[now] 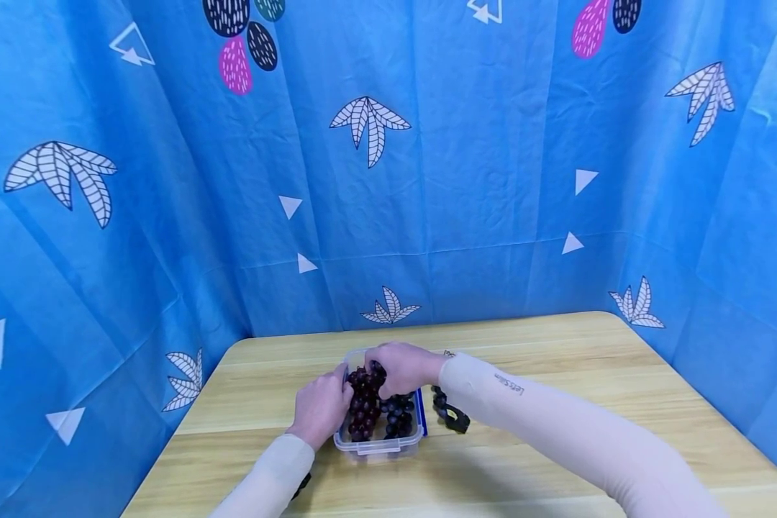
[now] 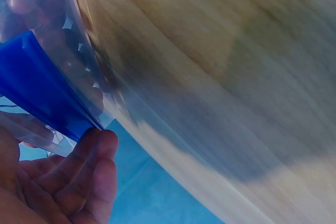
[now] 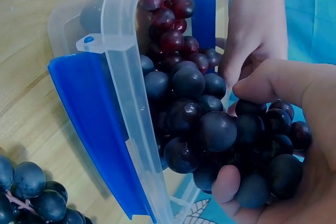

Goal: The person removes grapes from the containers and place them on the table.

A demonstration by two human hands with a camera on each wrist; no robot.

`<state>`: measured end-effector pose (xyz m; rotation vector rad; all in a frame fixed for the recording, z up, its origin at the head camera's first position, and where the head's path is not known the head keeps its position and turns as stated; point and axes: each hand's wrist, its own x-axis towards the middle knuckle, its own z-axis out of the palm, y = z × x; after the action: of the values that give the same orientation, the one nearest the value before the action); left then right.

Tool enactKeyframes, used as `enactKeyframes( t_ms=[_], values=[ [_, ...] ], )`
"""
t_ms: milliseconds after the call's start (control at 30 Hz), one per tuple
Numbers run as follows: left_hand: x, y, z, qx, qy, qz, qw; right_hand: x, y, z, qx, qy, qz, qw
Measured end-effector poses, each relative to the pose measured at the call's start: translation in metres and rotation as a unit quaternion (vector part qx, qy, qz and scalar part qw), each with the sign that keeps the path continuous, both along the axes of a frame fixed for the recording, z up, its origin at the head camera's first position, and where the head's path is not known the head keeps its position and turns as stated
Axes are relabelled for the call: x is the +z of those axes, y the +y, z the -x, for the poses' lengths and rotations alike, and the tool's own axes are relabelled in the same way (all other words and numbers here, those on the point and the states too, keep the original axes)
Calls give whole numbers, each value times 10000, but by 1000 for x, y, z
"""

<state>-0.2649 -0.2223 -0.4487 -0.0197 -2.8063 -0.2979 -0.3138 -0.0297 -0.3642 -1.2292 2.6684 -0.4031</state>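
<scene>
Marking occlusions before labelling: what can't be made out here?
Right hand: right wrist view, most fingers behind dark grapes.
Left hand: left wrist view, cut off by left and bottom edges.
Floor of the container: head view, mostly covered by grapes and the right hand.
Loose bunch: right wrist view, cut off by left edge.
Black object: head view, mostly behind left sleeve; identity unclear.

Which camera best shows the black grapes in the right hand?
The right wrist view: the black grapes appear large and close. Head view: small, partly hidden by the right hand. Left wrist view: not recognisable.
</scene>
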Motion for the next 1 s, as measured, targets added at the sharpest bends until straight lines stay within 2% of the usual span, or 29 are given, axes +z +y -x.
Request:
enactKeyframes(
  t_ms=[333,667,1000],
  values=[
    [-1,-1,0,-24,-66,-29,10000,6,5,-10,-98,49,48,9999],
    [0,-2,2,-84,-88,41,9999,10,8,-16,5,150,178,9997],
    [2,-4,3,-216,-19,-22,9998,29,15,-18,273,304,522,9978]
  ],
)
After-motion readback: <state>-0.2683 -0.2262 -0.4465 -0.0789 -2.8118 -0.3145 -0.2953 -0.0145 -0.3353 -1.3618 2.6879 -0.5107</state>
